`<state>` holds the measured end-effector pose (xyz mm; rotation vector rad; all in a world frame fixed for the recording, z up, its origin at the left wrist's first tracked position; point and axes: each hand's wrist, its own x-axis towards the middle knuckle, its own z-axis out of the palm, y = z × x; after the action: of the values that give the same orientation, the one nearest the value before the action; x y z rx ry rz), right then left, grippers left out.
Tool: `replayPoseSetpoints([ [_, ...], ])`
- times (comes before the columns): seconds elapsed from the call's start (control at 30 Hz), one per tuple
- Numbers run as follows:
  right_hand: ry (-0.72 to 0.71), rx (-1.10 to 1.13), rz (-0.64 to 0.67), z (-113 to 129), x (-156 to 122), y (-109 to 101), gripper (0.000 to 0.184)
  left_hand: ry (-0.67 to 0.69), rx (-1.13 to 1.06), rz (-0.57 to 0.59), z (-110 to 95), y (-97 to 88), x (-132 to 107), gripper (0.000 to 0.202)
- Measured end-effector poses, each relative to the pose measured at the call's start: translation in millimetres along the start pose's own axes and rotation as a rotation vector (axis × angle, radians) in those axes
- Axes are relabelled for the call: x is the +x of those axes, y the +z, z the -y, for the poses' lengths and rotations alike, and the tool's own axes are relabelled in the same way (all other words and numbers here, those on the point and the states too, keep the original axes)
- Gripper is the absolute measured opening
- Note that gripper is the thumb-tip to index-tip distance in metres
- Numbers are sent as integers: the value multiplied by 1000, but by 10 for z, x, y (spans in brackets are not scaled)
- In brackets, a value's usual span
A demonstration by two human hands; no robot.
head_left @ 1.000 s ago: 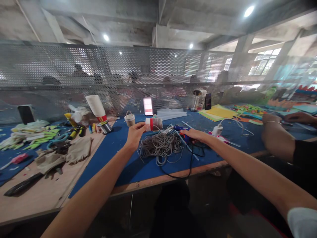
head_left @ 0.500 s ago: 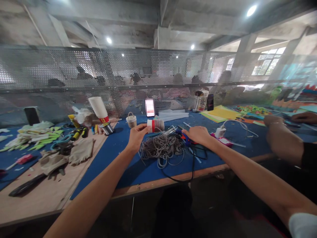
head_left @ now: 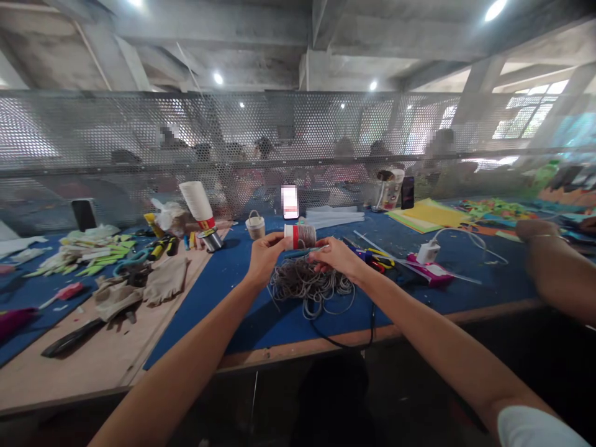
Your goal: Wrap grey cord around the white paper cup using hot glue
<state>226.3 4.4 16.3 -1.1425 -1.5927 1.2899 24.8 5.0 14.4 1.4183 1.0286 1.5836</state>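
Note:
A white and red paper cup (head_left: pixel 294 236), part-wrapped in grey cord, lies sideways in my left hand (head_left: pixel 266 256), whose fingers are closed round its left end. Just right of the cup, my right hand (head_left: pixel 338 257) has its fingers pinched together on the grey cord; the fingertips are partly hidden. A loose heap of the same grey cord (head_left: pixel 305 282) lies on the blue table top beneath both hands. Scissors and pliers with blue, red and yellow handles (head_left: pixel 372 257) rest to the right of my right hand.
Behind the cup stand a lit phone (head_left: pixel 289 203) and a small cord-handled cup (head_left: pixel 256 226). Stacked paper cups (head_left: pixel 196 202), a wire spool (head_left: pixel 212 239) and gloves (head_left: pixel 166 281) are at left. A white charger (head_left: pixel 427 252) and another person's arm (head_left: pixel 554 264) are at right.
My right hand has let go of the blue-and-red-handled tool and moved left to the cord beside the cup. My left hand still holds the cup. The view has shifted slightly left.

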Motion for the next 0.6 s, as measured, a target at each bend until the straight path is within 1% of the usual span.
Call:
replayPoseSetpoints([
  [0.07, -77, -145, -66, 9, 24, -52, 19, 5, 14, 5, 4, -2, -1, 33],
  [0.13, -187, -332, -147, 40, 23, -111, 12, 29, 29, 17, 8, 0, -1, 32],
  [0.2, -269, -482, -217, 83, 0, -146, 16, 53, 42, 27, 10, 3, -1, 30],
  [0.23, -283, -523, -248, 100, -14, -147, 20, 60, 45, 26, 10, 6, -2, 30],
  [0.3, -268, -531, -303, 113, -35, -113, 28, 67, 47, 9, 6, 10, -5, 29],
  [0.33, -247, -495, -311, 106, -35, -81, 32, 72, 47, -4, 2, 12, -8, 28],
  [0.37, -220, -428, -298, 91, -28, -43, 37, 81, 50, -16, -3, 13, -11, 27],
  [0.4, -188, -336, -258, 72, -12, -3, 42, 92, 54, -24, -8, 14, -14, 26],
  [0.47, -110, -135, -134, 30, 34, 64, 45, 116, 63, -41, -19, 14, -16, 26],
  [0.53, -44, -33, -37, 2, 79, 90, 39, 125, 74, -62, -23, 10, -12, 26],
  [0.6, -46, -67, -21, -4, 102, 68, 28, 124, 80, -83, -19, 4, -1, 27],
])
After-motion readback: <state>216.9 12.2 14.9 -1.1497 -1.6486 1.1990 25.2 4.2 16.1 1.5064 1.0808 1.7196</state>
